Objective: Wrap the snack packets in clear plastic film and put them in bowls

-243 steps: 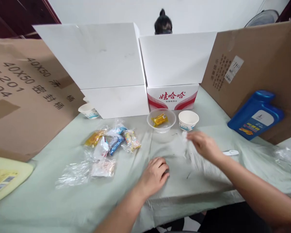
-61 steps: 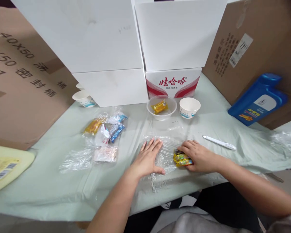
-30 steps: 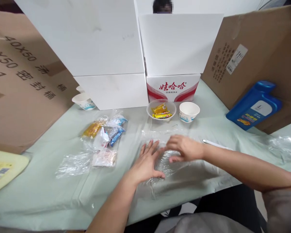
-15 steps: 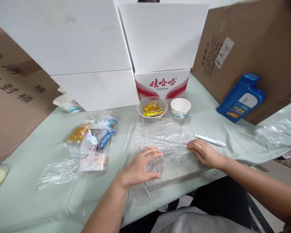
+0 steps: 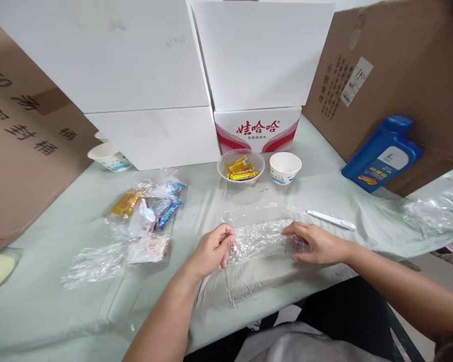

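Observation:
A crinkled clear plastic bag (image 5: pixel 262 239) lies flattened on the cloth in front of me. My left hand (image 5: pixel 215 249) is closed on its left end, thumb against the curled fingers. At the other end, my right hand (image 5: pixel 311 244) rests with thumb and fingers apart, some of the plastic showing between them. Just beyond that hand lies a white pen-like utility knife (image 5: pixel 331 220). Farther back stand a clear plastic bowl (image 5: pixel 221 173) with yellow-wrapped snacks (image 5: pixel 242 175) in it and a white paper bowl (image 5: pixel 286 168).
Packaged snacks in clear bags (image 5: pixel 143 216) lie on the left, with crumpled plastic (image 5: pixel 92 266) nearby. White boxes (image 5: pixel 256 130) form a wall at the back. Brown cartons (image 5: pixel 396 75) flank both sides. A blue bottle (image 5: pixel 381 153) leans against the right carton.
My left hand has gone from a wide-open grasp to a closed one on the plastic. My right hand's fingers have spread apart. The plastic is now bunched into a narrower strip.

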Demonstrator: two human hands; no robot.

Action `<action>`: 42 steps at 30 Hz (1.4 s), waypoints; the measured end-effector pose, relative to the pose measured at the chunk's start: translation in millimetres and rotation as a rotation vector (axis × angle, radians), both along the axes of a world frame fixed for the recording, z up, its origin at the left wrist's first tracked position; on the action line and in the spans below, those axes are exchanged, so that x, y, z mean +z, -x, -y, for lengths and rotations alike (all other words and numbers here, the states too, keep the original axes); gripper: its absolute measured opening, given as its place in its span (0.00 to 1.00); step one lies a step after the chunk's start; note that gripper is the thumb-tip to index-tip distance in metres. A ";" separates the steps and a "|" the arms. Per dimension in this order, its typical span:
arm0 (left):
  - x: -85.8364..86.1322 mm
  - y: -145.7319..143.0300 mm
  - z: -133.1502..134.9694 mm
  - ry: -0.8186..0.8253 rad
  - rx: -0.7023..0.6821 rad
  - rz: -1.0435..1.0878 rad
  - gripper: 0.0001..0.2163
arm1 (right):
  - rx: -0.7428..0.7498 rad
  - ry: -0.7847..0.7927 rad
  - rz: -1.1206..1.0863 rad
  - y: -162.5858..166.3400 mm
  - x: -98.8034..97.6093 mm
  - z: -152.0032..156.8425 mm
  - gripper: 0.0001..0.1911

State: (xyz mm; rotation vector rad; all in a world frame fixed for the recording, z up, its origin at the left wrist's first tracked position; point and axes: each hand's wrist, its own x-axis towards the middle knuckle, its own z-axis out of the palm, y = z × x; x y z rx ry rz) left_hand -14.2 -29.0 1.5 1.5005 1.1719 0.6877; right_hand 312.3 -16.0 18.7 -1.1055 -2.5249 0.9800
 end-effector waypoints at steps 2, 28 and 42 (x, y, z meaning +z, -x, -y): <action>-3.4 -0.4 -2.6 -0.069 0.087 -0.055 0.10 | -0.045 0.130 -0.041 1.5 0.8 0.6 0.17; -8.4 -4.7 -15.2 -0.243 0.405 -0.856 0.07 | -0.588 0.083 -0.125 19.6 -34.3 -45.0 0.12; -10.6 -8.2 -14.1 -0.275 0.342 -0.942 0.11 | -0.542 -0.404 0.312 10.3 -20.0 -46.7 0.13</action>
